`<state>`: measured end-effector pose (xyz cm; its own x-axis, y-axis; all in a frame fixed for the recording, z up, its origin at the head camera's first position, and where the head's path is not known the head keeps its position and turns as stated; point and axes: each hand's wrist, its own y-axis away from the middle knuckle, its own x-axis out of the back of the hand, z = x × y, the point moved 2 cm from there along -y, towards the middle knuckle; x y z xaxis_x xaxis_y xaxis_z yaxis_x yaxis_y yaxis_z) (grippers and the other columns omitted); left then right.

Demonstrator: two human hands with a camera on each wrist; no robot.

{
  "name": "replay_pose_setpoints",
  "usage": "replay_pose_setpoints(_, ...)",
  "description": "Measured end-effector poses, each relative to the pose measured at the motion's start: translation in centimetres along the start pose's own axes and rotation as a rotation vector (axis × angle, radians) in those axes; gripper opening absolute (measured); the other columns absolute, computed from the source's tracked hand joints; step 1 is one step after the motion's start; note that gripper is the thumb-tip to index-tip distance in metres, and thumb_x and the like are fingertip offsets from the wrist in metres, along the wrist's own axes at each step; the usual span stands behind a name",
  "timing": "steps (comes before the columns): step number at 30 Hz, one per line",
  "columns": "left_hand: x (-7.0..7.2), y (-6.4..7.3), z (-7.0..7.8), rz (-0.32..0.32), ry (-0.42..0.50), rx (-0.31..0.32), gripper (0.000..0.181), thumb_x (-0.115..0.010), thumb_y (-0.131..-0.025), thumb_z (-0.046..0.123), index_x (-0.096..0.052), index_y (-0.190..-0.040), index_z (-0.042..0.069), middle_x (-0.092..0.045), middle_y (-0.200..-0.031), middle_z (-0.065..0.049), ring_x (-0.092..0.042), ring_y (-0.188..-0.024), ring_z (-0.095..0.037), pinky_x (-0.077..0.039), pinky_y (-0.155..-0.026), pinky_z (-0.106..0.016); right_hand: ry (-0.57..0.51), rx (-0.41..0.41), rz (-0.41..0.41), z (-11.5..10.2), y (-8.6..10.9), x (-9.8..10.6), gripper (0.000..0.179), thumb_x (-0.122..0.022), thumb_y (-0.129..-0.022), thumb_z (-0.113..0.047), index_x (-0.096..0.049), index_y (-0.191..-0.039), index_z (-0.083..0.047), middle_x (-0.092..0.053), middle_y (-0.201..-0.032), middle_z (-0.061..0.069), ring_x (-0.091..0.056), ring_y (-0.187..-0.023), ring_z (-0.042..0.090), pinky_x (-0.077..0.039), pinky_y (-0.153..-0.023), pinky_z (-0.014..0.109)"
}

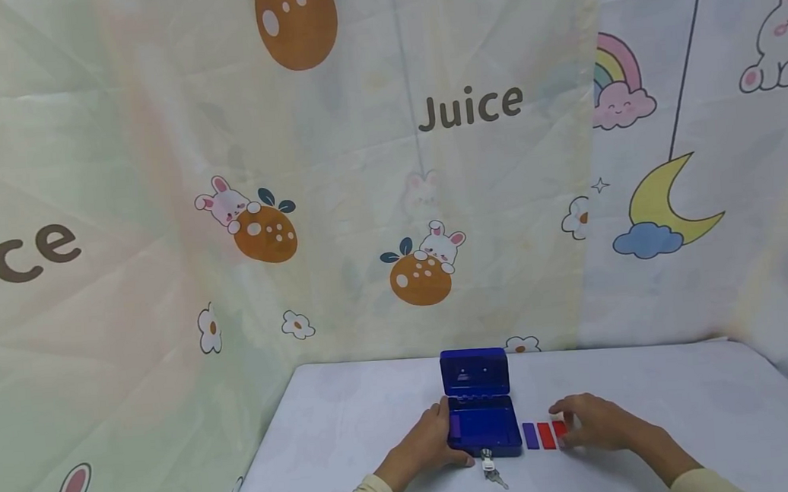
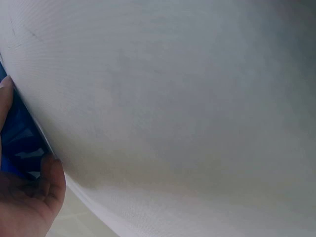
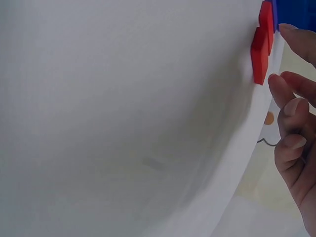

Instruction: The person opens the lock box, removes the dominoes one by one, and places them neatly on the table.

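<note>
A dark blue cash box [image 1: 485, 426] stands on the table with its lid [image 1: 475, 374] raised. My left hand [image 1: 426, 438] holds its left side, thumb at the front corner and fingers along the side; the left wrist view shows only part of that hand [image 2: 34, 197] beside the blue wall. Inside the box, a purple block [image 1: 455, 426] lies at the left. To the right of the box, a purple block [image 1: 531, 436] and two red blocks [image 1: 547, 436] form a row. My right hand [image 1: 595, 422] is over the rightmost red block [image 3: 259, 57], thumb and fingertips spread apart near it.
Keys [image 1: 495, 477] hang from the lock at the front of the box. The white table [image 1: 650, 380] meets a printed cloth backdrop [image 1: 350, 203] at its back edge and left side.
</note>
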<state>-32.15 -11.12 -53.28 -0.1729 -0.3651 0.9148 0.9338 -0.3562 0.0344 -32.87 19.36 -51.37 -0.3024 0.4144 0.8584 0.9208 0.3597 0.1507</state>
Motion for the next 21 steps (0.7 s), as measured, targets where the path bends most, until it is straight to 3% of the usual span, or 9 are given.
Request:
replay_pose_setpoints(10,0.0,-0.2,-0.1,0.011,-0.019,-0.001,0.118,-0.081,-0.060,0.058,-0.020,-0.148,0.009,-0.050,-0.130,-0.010,-0.051,-0.116,-0.021,-0.044,-0.098,-0.041,0.007,0.092,0.025,-2.3,-1.0,0.3,0.041,-0.078,-0.076,-0.029,-0.066,-0.111,-0.010,-0.058,-0.079,-0.008,-0.050,-0.076,0.013,-0.050,-0.065,0.029)
replay_pose_setpoints(21,0.1,0.1,0.1,-0.006,-0.010,0.006,0.117,-0.081,-0.060,0.058,-0.021,-0.148,0.008,-0.050,-0.129,-0.010,-0.051,-0.116,-0.022,-0.044,-0.099,-0.042,0.034,0.125,0.047,-6.2,-2.5,-0.6,0.048,-0.079,-0.074,-0.034,-0.066,-0.112,-0.009,-0.059,-0.080,-0.010,-0.051,-0.076,0.014,-0.047,-0.065,0.034)
